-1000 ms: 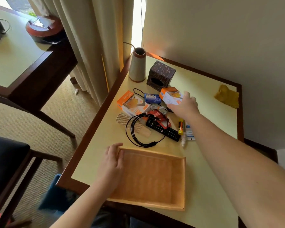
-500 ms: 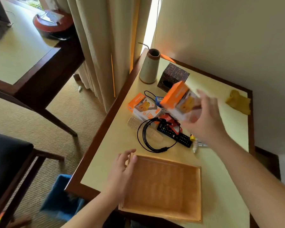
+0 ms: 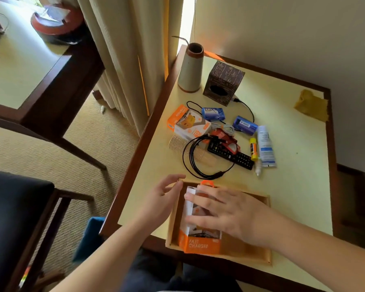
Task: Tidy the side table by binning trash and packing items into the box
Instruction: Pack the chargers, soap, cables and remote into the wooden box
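Observation:
A shallow wooden box (image 3: 247, 249) sits at the side table's (image 3: 293, 186) near edge. An orange and white charger box (image 3: 200, 243) lies in its left part, and my right hand (image 3: 230, 213) rests on it with fingers spread across the top. My left hand (image 3: 160, 199) is open at the wooden box's far left corner. Behind lie a second orange charger box (image 3: 188, 123), a coiled black cable (image 3: 198, 163), a remote (image 3: 230, 154), a comb (image 3: 180, 145), two blue packets (image 3: 212, 113), a white tube (image 3: 264, 146) and a yellow glue stick (image 3: 253, 148).
A cone-shaped vase (image 3: 191, 70) and a dark tissue box (image 3: 223, 83) stand at the table's far left. A yellow cloth (image 3: 311, 105) lies at the far right corner. A blue bin (image 3: 91, 234) is on the floor left of the table, beside a dark chair (image 3: 13, 207).
My right hand lifted the orange charger box from the pile and brought it down into the wooden box's left part. My left hand stayed at the wooden box's left corner.

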### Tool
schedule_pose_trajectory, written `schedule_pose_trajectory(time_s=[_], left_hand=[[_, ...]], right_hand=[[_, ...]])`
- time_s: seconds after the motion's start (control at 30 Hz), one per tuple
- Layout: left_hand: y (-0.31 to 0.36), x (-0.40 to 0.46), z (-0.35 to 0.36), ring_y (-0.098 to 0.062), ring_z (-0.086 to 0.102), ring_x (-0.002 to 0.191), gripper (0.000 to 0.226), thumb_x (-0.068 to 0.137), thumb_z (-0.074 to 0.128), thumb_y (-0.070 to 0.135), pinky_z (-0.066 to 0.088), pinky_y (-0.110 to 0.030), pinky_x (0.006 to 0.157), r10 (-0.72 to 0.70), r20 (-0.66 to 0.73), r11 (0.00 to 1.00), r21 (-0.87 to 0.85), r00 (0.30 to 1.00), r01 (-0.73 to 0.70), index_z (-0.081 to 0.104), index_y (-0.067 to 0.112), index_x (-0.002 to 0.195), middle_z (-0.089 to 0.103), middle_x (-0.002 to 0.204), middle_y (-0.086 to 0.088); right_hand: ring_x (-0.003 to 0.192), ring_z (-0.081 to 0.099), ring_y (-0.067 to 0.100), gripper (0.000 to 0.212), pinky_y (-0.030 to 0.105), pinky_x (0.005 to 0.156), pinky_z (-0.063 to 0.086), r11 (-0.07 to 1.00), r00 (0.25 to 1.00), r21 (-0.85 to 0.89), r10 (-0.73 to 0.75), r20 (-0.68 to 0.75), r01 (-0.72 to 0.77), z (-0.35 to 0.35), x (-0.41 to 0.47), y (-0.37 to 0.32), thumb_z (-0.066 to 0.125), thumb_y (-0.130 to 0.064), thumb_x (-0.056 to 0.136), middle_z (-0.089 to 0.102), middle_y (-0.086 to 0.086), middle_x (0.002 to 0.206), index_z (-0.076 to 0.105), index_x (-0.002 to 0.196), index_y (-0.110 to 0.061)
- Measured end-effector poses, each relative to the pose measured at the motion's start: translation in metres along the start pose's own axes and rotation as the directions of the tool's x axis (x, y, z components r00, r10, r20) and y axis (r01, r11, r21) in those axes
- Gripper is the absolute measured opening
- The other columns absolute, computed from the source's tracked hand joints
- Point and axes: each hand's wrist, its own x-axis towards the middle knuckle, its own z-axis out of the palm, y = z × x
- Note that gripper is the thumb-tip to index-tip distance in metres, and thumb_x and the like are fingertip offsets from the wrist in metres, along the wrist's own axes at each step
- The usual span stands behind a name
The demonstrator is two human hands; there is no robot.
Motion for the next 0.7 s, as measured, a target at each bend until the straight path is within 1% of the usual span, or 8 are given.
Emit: schedule_pose_trajectory(time_s=[0.07, 0.17, 0.27, 0.33, 0.43, 0.53, 0.63, 0.7], left_hand=[[0.001, 0.001, 0.001, -0.017, 0.075, 0.102, 0.021, 0.107, 0.054, 0.036, 0.064, -0.041, 0.083, 0.008, -0.010, 1.000, 0.018, 1.000, -0.008, 0.070, 0.042, 0.119, 0.076, 0.112, 0.001], [0.002, 0.000, 0.006, -0.011, 0.074, 0.102, 0.021, 0.107, 0.055, 0.033, 0.065, -0.036, 0.081, 0.025, -0.046, 1.000, 0.010, 0.999, -0.025, 0.071, 0.042, 0.117, 0.074, 0.114, 0.003], [-0.003, 0.000, 0.010, -0.020, 0.074, 0.106, 0.021, 0.106, 0.055, 0.037, 0.065, -0.044, 0.082, 0.008, -0.062, 0.998, -0.054, 0.998, -0.011, 0.071, 0.047, 0.116, 0.073, 0.116, -0.004], [-0.008, -0.001, 0.015, -0.026, 0.072, 0.110, 0.022, 0.106, 0.053, 0.044, 0.064, -0.050, 0.084, 0.016, -0.078, 0.995, -0.093, 0.997, -0.023, 0.069, 0.047, 0.121, 0.070, 0.120, -0.010], [-0.016, -0.002, 0.025, -0.030, 0.068, 0.116, 0.034, 0.100, 0.050, 0.061, 0.063, -0.053, 0.088, 0.037, -0.120, 0.991, -0.121, 0.992, -0.051, 0.065, 0.047, 0.127, 0.064, 0.126, -0.015], [-0.022, 0.000, 0.032, -0.026, 0.068, 0.116, 0.047, 0.092, 0.047, 0.074, 0.060, -0.054, 0.094, 0.057, -0.171, 0.992, -0.103, 0.984, -0.075, 0.062, 0.050, 0.130, 0.065, 0.127, -0.009], [-0.023, 0.001, 0.032, -0.022, 0.067, 0.117, 0.047, 0.092, 0.046, 0.076, 0.057, -0.053, 0.098, 0.067, -0.191, 0.993, -0.088, 0.979, -0.085, 0.062, 0.052, 0.128, 0.065, 0.126, -0.005], [-0.023, -0.001, 0.032, -0.018, 0.066, 0.117, 0.039, 0.096, 0.045, 0.071, 0.056, -0.050, 0.100, 0.080, -0.207, 0.994, -0.050, 0.975, -0.092, 0.062, 0.054, 0.126, 0.065, 0.125, -0.001]], right_hand=[[0.159, 0.009, 0.031, 0.108, 0.046, 0.119, 0.031, 0.999, 1.000, 0.039, 0.006, 0.017, -0.007, 0.003, 0.005, 0.001, 0.088, -0.025, 0.080, 0.007, 0.008, 0.172, 0.017, 0.159, -0.042], [0.157, 0.015, 0.033, 0.108, 0.047, 0.115, 0.040, 0.999, 0.999, 0.048, 0.025, 0.031, -0.026, 0.007, 0.016, 0.001, 0.091, -0.017, 0.075, 0.010, 0.011, 0.170, 0.024, 0.156, -0.043], [0.155, 0.025, 0.033, 0.110, 0.045, 0.114, 0.042, 0.999, 1.000, 0.041, 0.002, 0.024, -0.003, 0.019, 0.026, 0.001, 0.088, -0.010, 0.077, 0.020, 0.012, 0.167, 0.021, 0.157, -0.043], [0.149, 0.037, 0.034, 0.108, 0.045, 0.108, 0.050, 0.999, 1.000, 0.038, 0.008, 0.027, -0.009, 0.031, 0.031, 0.003, 0.089, -0.014, 0.075, 0.032, 0.012, 0.163, 0.021, 0.155, -0.040], [0.135, 0.050, 0.030, 0.086, 0.042, 0.094, 0.058, 1.000, 1.000, 0.004, 0.005, 0.009, -0.005, 0.054, 0.038, 0.004, 0.087, -0.022, 0.078, 0.045, 0.011, 0.153, 0.036, 0.147, -0.033], [0.140, 0.044, 0.032, 0.065, 0.047, 0.099, 0.056, 0.996, 0.999, 0.093, 0.018, -0.028, -0.016, 0.070, 0.041, -0.002, 0.076, -0.024, 0.088, 0.041, 0.011, 0.158, 0.045, 0.144, -0.034], [0.150, 0.034, 0.033, 0.067, 0.048, 0.107, 0.050, 0.993, 0.998, 0.109, 0.055, -0.017, -0.053, 0.074, 0.042, -0.009, 0.075, -0.022, 0.089, 0.032, 0.011, 0.163, 0.044, 0.147, -0.034], [0.147, 0.036, 0.033, 0.060, 0.046, 0.106, 0.049, 0.992, 0.998, 0.106, 0.068, 0.014, -0.069, 0.064, 0.041, -0.012, 0.072, -0.022, 0.090, 0.035, 0.012, 0.160, 0.046, 0.144, -0.031]])
